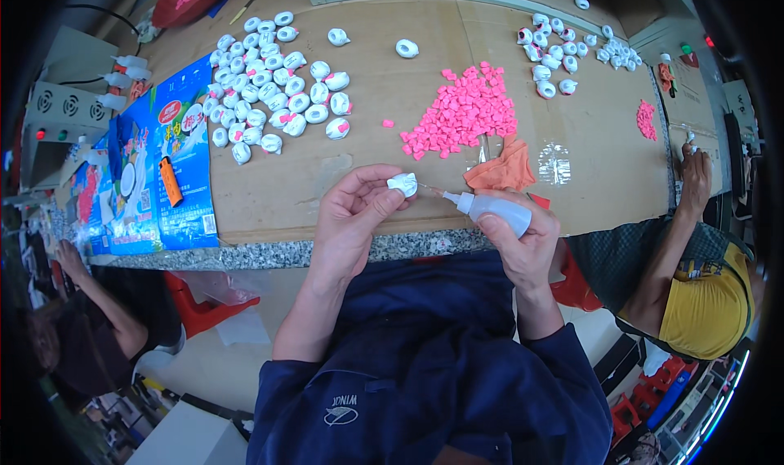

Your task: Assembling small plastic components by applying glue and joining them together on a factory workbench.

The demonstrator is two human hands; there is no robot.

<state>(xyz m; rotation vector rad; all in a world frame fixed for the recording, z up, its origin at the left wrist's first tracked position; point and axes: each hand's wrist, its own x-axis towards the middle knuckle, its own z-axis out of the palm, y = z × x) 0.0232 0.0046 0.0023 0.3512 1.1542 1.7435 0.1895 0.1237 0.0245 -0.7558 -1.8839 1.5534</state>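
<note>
Between the thumb and fingers of my left hand is a small white rounded plastic piece. My right hand grips a translucent squeeze bottle, its thin needle tip pointing left and almost at the white piece; whether they touch I cannot tell. Just beyond my hands lies a heap of small pink pieces. An orange cloth rests by the bottle. To the left spreads a large group of white rounded pieces with dark oval openings, some showing pink bits.
Cardboard covers the granite-edged table. A blue printed sheet with an orange lighter lies left. More white pieces sit far right, and a red bowl far left. Co-workers are seated on both sides, one in a yellow sleeve.
</note>
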